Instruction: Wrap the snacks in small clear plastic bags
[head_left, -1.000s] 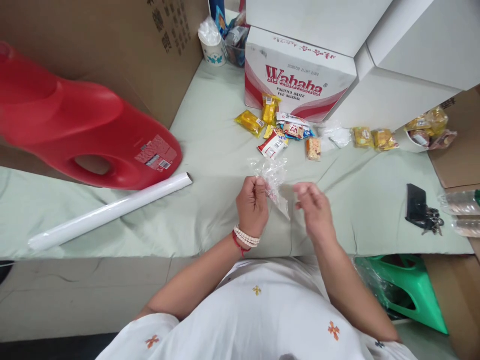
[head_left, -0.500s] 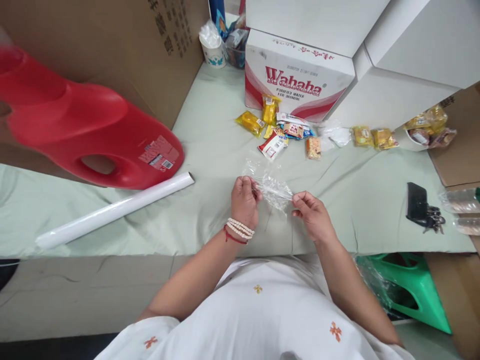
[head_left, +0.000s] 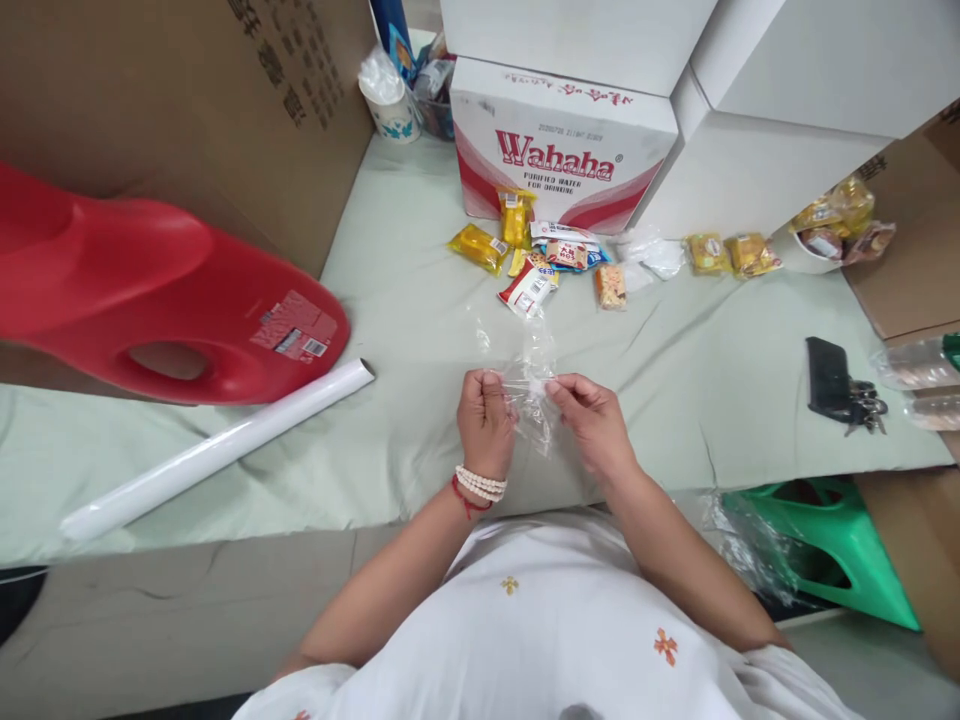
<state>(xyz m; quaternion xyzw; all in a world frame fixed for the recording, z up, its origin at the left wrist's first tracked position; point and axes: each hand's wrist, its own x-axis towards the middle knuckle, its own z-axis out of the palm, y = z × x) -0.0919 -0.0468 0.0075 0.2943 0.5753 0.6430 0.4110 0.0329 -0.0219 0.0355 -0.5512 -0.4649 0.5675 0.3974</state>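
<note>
A crumpled clear plastic bag [head_left: 534, 400] is stretched between my two hands above the table's near part. My left hand [head_left: 486, 415], with white beads and a red cord at the wrist, is closed on the bag's left side. On the other side, my right hand [head_left: 589, 415] pinches it between thumb and fingers. Beyond the bag lie several wrapped snacks: a red and white packet [head_left: 529, 288], a yellow packet [head_left: 480, 247] and a crumbly bar in clear wrap [head_left: 611, 286].
A Wahaha water carton [head_left: 562, 150] stands at the back. On the left are a big red jug [head_left: 187, 290] and a white tube [head_left: 217, 450]. Keys with a black pouch [head_left: 831, 380] lie on the right. A green stool [head_left: 832, 550] sits below the table edge.
My right hand has moved left, closer to my left hand, and the bag between them is more bunched. The whole view has shifted a little.
</note>
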